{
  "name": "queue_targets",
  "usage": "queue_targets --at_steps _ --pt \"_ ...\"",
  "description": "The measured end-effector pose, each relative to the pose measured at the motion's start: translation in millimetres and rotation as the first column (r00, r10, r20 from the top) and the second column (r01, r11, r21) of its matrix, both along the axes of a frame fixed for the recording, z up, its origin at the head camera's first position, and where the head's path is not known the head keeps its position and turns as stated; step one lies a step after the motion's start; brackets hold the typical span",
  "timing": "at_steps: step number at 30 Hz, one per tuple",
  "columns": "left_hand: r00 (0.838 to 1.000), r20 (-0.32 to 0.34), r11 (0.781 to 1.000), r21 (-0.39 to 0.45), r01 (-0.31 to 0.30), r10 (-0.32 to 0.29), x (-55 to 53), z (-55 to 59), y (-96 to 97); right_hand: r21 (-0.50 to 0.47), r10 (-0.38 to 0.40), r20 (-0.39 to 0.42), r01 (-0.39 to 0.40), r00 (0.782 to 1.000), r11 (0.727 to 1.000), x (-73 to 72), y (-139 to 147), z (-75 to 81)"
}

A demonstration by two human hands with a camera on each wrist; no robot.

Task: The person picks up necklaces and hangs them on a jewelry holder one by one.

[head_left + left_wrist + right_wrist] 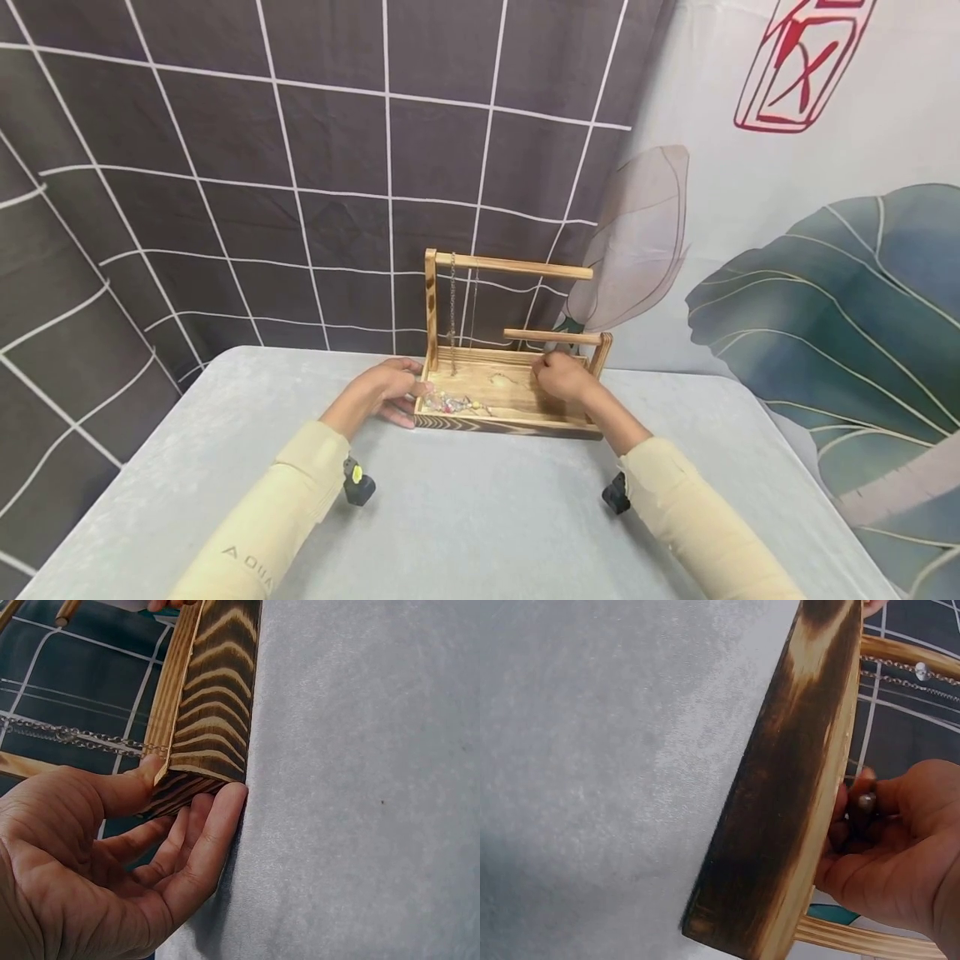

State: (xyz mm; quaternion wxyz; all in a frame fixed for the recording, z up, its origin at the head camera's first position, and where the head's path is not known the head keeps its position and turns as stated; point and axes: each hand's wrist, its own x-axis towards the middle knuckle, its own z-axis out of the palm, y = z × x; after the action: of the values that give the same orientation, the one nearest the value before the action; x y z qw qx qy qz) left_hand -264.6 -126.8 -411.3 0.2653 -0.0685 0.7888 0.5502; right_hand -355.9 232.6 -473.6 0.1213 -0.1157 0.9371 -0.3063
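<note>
While left hand (386, 392) grips wooden rack (510, 426) | right hand (561, 377) curls round silvery bead (866, 801) | sleeve (266, 517): "A QUA"

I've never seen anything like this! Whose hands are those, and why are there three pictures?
Those are somebody's left hand and right hand; no robot here. The big picture looks down from the person's head, and two closer ones come from little black wrist cameras. On the pale table sits a wooden tray with small trinkets inside and chains hanging from its tall bar. The left hand holds the tray's left end. The right hand's grip seems to have something small, round and shiny.
</note>
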Motion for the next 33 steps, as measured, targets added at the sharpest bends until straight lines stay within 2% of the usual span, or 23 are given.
queue_targets --at_steps 1,4,8,11,16,18,21,23,27,30,33 --pt "1.000 0.001 1.000 0.002 -0.003 0.003 0.1 -0.1 -0.3 -0.011 0.000 -0.007 0.000 1.000 1.000 -0.7 0.3 -2.1" --pt "1.000 0.004 1.000 0.004 -0.010 0.010 0.4 -0.9 -1.1 -0.005 -0.051 -0.029 0.050 0.998 0.999 12.0 -8.8 9.3" --pt "1.000 0.007 1.000 0.007 -0.010 0.010 1.6 -1.5 -1.6 -0.071 -0.089 -0.044 0.086 0.995 0.994 47.9 -27.5 43.8" --pt "1.000 0.006 1.000 0.009 -0.010 0.010 2.6 -1.6 -1.9 -0.142 -0.109 -0.037 0.103 0.993 0.985 67.0 -36.9 60.6" --pt "1.000 0.002 1.000 0.013 -0.013 0.013 3.4 -0.7 -1.8 -0.170 -0.212 -0.021 0.205 0.977 0.964 74.5 -42.9 63.3" --pt "1.000 0.004 1.000 0.016 -0.014 0.014 3.1 -0.6 -1.9 -0.184 -0.247 0.024 0.247 0.969 0.951 74.6 -42.9 62.3" --pt "1.000 0.007 1.000 0.018 -0.018 0.018 2.2 -0.6 -2.1 -0.253 -0.253 0.163 0.288 0.954 0.924 75.1 -41.2 62.7" --pt "1.000 0.009 1.000 0.018 -0.022 0.022 1.7 -0.6 -2.5 -0.297 -0.228 0.257 0.301 0.939 0.906 74.8 -39.7 63.5" --pt "1.000 0.005 1.000 0.019 -0.025 0.025 1.2 -0.5 -2.8 -0.385 -0.174 0.413 0.345 0.894 0.856 74.7 -36.1 64.9" --pt "1.000 0.007 1.000 0.019 -0.024 0.024 1.1 -1.1 -2.4 -0.445 -0.111 0.482 0.352 0.869 0.824 74.5 -32.9 63.9" --pt "1.000 0.010 1.000 0.017 -0.023 0.023 1.7 -1.5 -2.0 -0.517 -0.025 0.507 0.327 0.862 0.791 75.7 -31.1 63.6"
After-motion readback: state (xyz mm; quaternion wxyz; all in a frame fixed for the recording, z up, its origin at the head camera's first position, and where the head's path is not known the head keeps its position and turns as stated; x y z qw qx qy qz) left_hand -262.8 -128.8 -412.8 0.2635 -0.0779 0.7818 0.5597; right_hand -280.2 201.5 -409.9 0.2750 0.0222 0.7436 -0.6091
